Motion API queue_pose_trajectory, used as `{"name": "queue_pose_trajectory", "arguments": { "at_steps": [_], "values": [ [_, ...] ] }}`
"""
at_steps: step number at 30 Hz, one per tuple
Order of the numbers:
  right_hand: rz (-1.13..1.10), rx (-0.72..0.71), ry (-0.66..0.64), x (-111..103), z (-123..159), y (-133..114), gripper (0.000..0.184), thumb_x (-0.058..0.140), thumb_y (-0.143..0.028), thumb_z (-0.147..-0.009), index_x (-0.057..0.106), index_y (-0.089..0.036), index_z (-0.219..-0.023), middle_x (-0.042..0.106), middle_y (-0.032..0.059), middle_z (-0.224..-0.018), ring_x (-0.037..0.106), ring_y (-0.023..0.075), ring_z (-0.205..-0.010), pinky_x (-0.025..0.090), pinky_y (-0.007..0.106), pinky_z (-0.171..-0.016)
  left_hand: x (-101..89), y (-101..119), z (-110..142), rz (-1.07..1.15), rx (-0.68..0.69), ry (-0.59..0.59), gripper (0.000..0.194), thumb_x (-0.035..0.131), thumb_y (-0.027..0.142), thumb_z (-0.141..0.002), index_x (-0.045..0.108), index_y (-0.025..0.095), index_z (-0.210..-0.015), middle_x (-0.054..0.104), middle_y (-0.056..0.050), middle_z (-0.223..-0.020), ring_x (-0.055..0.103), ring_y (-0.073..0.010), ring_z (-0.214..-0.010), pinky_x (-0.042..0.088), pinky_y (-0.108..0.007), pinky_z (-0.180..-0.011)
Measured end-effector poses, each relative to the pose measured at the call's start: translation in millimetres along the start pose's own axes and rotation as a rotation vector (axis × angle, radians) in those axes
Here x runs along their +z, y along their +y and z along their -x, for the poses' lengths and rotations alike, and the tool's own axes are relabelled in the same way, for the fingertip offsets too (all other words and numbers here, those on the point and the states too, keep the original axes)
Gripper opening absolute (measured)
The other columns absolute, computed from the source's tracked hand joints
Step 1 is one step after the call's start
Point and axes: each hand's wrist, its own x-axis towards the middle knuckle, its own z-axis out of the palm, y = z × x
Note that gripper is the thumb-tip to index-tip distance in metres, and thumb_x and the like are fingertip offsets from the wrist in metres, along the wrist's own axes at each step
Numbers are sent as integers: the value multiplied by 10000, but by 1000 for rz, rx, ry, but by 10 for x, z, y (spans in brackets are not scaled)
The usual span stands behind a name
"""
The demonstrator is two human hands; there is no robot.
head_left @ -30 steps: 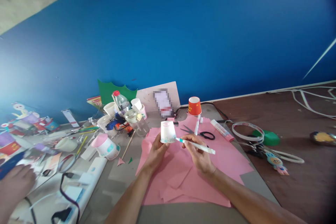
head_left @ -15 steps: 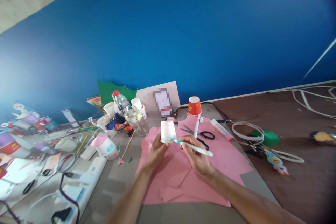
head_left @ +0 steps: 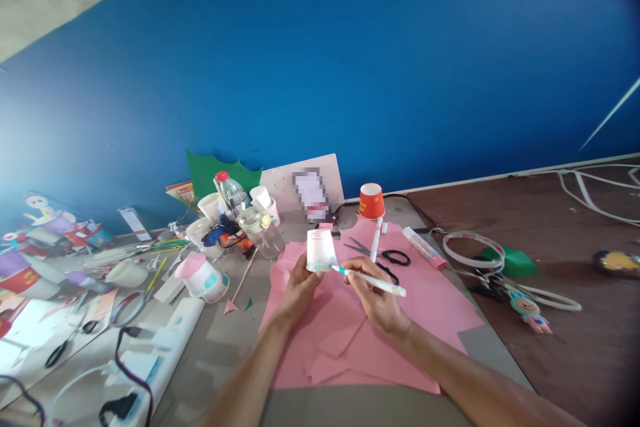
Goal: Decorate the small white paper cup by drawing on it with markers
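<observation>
A white paper cup (head_left: 321, 248) is held upside down above the pink paper (head_left: 345, 320), with teal marks around its lower rim. Closed around the cup's lower left side is my left hand (head_left: 301, 281). My right hand (head_left: 375, 299) grips a white marker pen (head_left: 377, 284) whose teal tip end meets or nearly meets the cup's lower right edge. Behind my right hand lie black-handled scissors (head_left: 395, 257), partly covered by a second white marker (head_left: 376, 240). Some of the left fingers are hidden behind the cup.
An orange paper cup (head_left: 371, 201) stands by the wall. Left are a glass jar (head_left: 261, 232), a pink-topped white cup (head_left: 201, 278) and a power strip (head_left: 170, 340). A glue stick-like tube (head_left: 423, 247) lies right, near a coiled white strap (head_left: 473, 250). A phone (head_left: 311, 195) leans at the back.
Almost nothing differs. The cup and the marker stay together in nearly the same place, and the whole view has shifted very slightly.
</observation>
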Motion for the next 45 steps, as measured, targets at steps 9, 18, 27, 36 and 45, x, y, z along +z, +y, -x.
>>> {"name": "queue_pose_trajectory", "arguments": {
  "at_steps": [9,18,27,36,45],
  "values": [
    [-4,27,-55,-6,6,42,190,496,-317,-907,634,-208,-835,620,24,-676,568,173,-603,438,278,-549,5,-10,-2,-26,2,21,475,742,451,-767,650,200,-1160,672,-89,-1186,569,-285,-1117,439,-369,-958],
    [-3,52,-8,-20,-9,38,177,517,-326,-897,629,-205,-830,609,16,-674,534,161,-588,412,266,-525,8,-3,4,-2,-1,5,433,737,430,-784,655,211,-1149,660,-87,-1214,568,-279,-1133,425,-381,-988],
    [-19,46,15,-23,-22,58,175,528,-330,-886,640,-208,-827,615,15,-663,551,160,-594,424,257,-522,-20,-53,0,-21,-2,19,538,741,473,-769,627,205,-1222,672,-102,-1186,553,-308,-1166,427,-417,-1006],
    [-69,78,26,-3,-26,59,193,527,-358,-886,633,-210,-821,609,11,-656,570,163,-601,451,252,-531,-3,-35,4,-7,6,3,513,727,460,-791,618,206,-1223,641,-106,-1251,556,-288,-1150,422,-395,-996],
    [-47,64,9,-16,-17,-3,200,539,-362,-896,642,-214,-808,608,15,-669,538,162,-588,426,264,-522,-1,-15,14,3,-14,14,490,743,450,-776,643,211,-1192,680,-91,-1149,560,-293,-1148,421,-403,-999]
  ]
}}
